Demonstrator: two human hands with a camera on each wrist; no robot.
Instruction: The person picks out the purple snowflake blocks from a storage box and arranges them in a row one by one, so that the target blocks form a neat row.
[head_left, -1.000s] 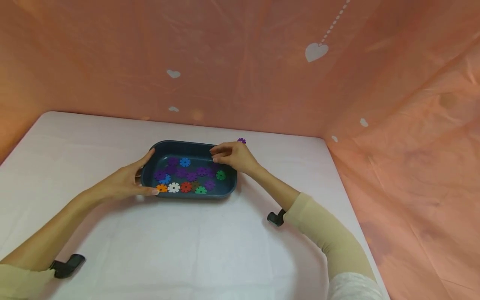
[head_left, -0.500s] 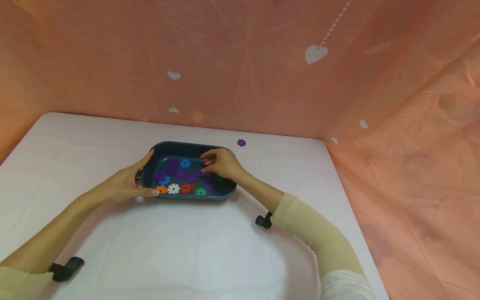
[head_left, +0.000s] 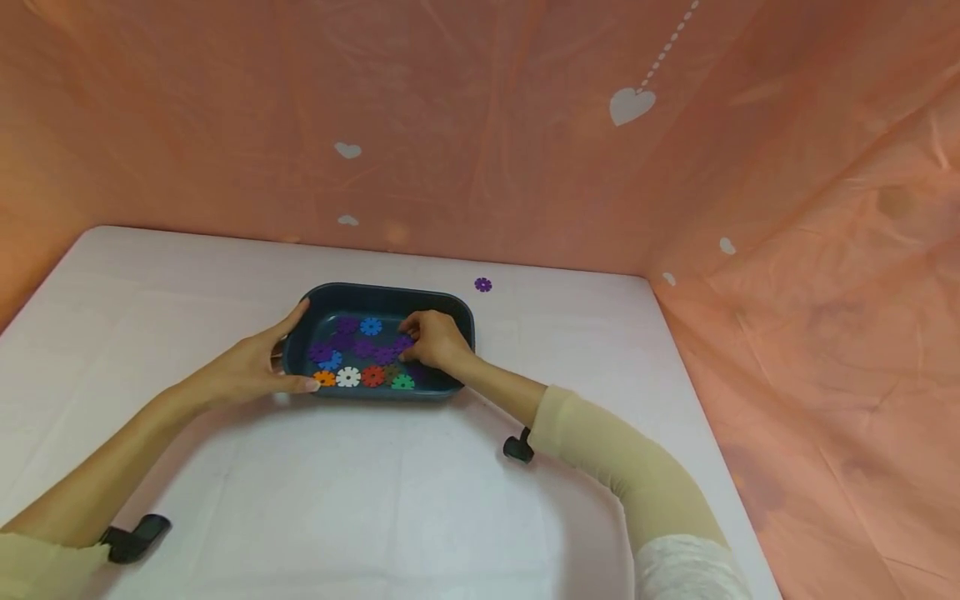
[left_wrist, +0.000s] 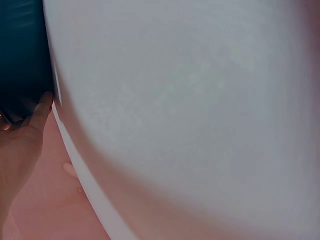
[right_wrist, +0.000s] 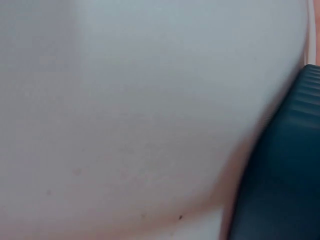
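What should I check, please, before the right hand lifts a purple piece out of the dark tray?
1. Left hand steadies the tray at its left end: ok.
2. Right hand is inside the tray, over the purple pieces: ok.
3. Fingers really pinch one piece: cannot tell, they hide it.
4. Only a single piece is under the fingers: cannot tell.
5. Table in front of the tray has bare room: ok.
6. Loose purple piece behind the tray lies apart from both hands: ok.

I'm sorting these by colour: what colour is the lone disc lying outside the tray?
Purple: the lone disc lies beyond the tray; the head view shows it best.
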